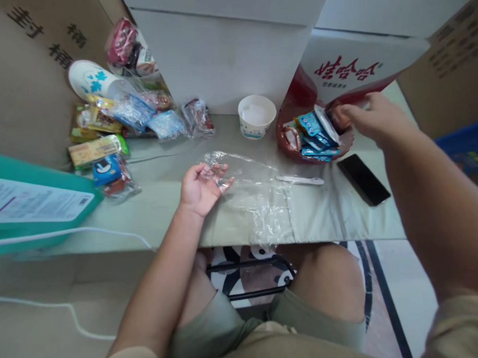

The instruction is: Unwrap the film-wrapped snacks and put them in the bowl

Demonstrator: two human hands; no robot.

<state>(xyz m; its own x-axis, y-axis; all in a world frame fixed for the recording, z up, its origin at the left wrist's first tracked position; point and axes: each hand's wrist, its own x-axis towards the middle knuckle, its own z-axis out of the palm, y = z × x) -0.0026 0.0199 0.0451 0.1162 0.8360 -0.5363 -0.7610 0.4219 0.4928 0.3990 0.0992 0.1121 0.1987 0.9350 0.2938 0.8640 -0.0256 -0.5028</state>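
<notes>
Lying under left grip (204, 184): clear bag (257, 200)

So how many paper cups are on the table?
2. One white cup stands upright beside the red bowl; another cup lies on its side by the snack packets. Others may be hidden.

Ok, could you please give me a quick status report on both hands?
Left hand open, fingers in clear plastic bag. Right hand gripping a packet at red snack basket. White spoon beside bag.
</notes>
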